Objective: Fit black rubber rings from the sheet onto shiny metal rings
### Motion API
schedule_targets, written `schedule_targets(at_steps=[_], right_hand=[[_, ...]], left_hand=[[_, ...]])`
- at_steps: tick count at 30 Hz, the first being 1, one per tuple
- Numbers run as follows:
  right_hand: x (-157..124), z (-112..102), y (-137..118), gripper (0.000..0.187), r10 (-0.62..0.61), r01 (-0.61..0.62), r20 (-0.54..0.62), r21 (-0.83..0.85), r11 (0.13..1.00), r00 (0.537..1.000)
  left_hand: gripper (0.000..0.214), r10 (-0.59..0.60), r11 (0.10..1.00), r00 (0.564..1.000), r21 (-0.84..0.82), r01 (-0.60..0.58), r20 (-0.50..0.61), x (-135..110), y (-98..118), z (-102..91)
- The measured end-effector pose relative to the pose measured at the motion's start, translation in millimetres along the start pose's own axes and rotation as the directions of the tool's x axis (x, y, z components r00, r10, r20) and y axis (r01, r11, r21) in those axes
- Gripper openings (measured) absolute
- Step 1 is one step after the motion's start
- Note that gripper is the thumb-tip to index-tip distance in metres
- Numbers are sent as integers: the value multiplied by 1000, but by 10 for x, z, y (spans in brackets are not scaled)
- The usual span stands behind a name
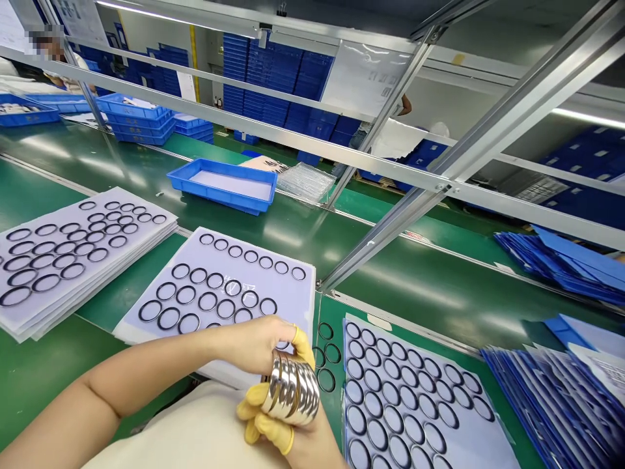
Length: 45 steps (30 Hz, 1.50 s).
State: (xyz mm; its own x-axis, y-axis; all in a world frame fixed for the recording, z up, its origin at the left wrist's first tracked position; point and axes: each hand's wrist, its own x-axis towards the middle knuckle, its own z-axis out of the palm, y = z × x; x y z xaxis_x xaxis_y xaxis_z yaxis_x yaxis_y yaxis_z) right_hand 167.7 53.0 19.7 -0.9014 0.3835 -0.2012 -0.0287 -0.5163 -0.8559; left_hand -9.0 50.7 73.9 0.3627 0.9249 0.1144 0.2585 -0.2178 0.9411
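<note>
My right hand (273,426), with yellow cots on its fingers, comes up from the bottom edge and is closed around a stack of shiny metal rings (293,389). My left hand (256,340) reaches in from the left. Its fingers curl onto the top of the same stack, with a yellow cot on one fingertip. Both hands hover over the near edge of a white sheet (219,286) carrying rows of black rings. A few loose black rings (326,355) lie on the green table just right of the hands.
A second white sheet of black rings (415,397) lies to the right, and a stack of such sheets (58,257) to the left. A blue tray (222,185) sits on the green conveyor (415,280). Blue folders (561,397) are piled at right. A metal frame strut (390,225) slants overhead. Other people stand far behind.
</note>
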Motion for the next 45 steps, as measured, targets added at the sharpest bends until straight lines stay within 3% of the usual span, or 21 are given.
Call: schedule_targets(at_steps=[7, 11, 14, 17, 19, 20, 22, 25, 26, 28, 33, 37, 39, 42, 45], right_hand=[[25, -13, -99, 25, -208, 179, -39, -372, 911, 977], [29, 8, -80, 26, -239, 195, -108, -314, 929, 965], [24, 21, -63, 25, -274, 233, -123, -270, 934, 954], [22, 26, -66, 23, -331, 277, -160, -287, 917, 930], [32, 18, -69, 23, -358, 286, -194, -318, 904, 914], [42, 10, -69, 23, -369, 289, -203, -336, 896, 907], [70, -12, -72, 23, -401, 297, -195, -411, 862, 895], [115, -37, -111, 22, -454, 297, -110, -617, 729, 884], [125, -35, -138, 23, -451, 297, -59, -676, 675, 891], [131, -14, -214, 31, -394, 289, 29, -729, 620, 919], [71, 53, -409, 46, -184, 181, 72, -704, 687, 980], [-14, -18, -408, 62, -215, 208, 72, -661, 721, 974], [-54, -63, -377, 72, -243, 239, 71, -563, 791, 968], [-106, -76, -352, 84, -188, 187, 31, -336, 923, 982], [-148, -40, -358, 90, -142, 133, -26, -213, 968, 990]], left_hand=[[18, 25, 999, 1000, 42, -25, -7, 58, -40, 33], [17, 43, 994, 999, 100, -41, -16, 51, -32, -3], [34, 51, 989, 999, 136, -51, 4, -60, -7, -149], [48, -35, 986, 996, 159, 48, -81, -235, -8, -313], [34, -152, 984, 968, 62, 168, -200, -338, -14, -366], [28, -216, 976, 954, -38, 213, -207, -375, -13, -366], [29, -300, 924, 953, -263, 278, -44, -407, 1, -320], [37, -215, 814, 913, -452, 364, 347, -364, 27, -192], [37, -176, 809, 897, -460, 367, 406, -337, 30, -155], [35, -131, 846, 901, -428, 319, 413, -291, 22, -104], [32, -124, 900, 935, -360, 247, 333, -289, -3, -82], [35, -102, 856, 909, -431, 287, 403, -328, 10, -46], [41, -105, 879, 907, -389, 276, 407, -340, 12, -21], [54, -99, 954, 938, -237, 184, 331, -353, -2, 6], [66, -51, 978, 962, -181, 102, 267, -364, -36, 23]])
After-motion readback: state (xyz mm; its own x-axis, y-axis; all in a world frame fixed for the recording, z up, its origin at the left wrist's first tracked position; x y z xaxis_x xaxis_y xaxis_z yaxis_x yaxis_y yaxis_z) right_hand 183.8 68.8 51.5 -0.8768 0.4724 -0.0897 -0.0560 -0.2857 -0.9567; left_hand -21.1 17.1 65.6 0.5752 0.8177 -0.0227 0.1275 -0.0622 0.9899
